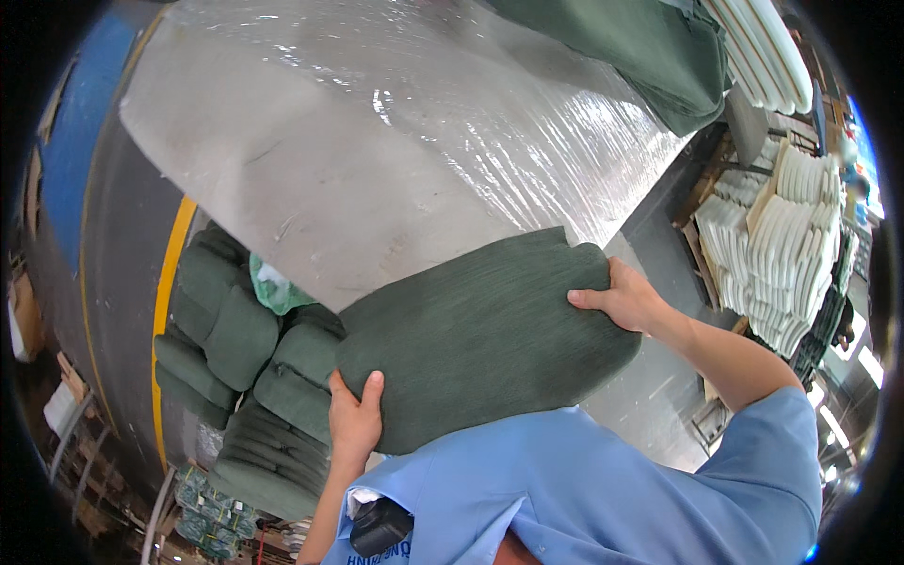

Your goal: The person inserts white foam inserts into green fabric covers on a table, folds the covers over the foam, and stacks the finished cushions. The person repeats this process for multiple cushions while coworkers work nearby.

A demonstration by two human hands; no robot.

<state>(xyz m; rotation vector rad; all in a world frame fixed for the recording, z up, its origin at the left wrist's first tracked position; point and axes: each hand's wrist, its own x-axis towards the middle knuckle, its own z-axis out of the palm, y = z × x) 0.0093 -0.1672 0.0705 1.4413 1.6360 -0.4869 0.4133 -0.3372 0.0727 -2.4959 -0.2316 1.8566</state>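
- i am holding a dark green seat cushion [485, 334] up in front of my chest, above my blue shirt [584, 499], one hand at each end so the soft pad is not folding in the middle.
- my left hand [356, 419] is clamped on the near left edge, thumb lying up over the top face and the fingers hidden underneath, so it is taking the weight from below.
- my right hand [626, 299] is closed on the far right corner, fingers curled over the rim, steadying that end and keeping the cushion roughly flat.
- the cushion's far edge is lying over the near edge of a big slab wrapped in clear film [377, 141]; i cannot tell whether it is resting on it or just above it.
- to the left, below the slab, more green cushions [240, 348] are standing stacked on edge, packed close together, with a light green bag [273, 287] tucked among them.
- far right, pale cream cushions [782, 254] are sitting in tight rows on wooden pallets, kept apart from the green ones.
- another green cover [650, 47] is draped over the slab's far end.
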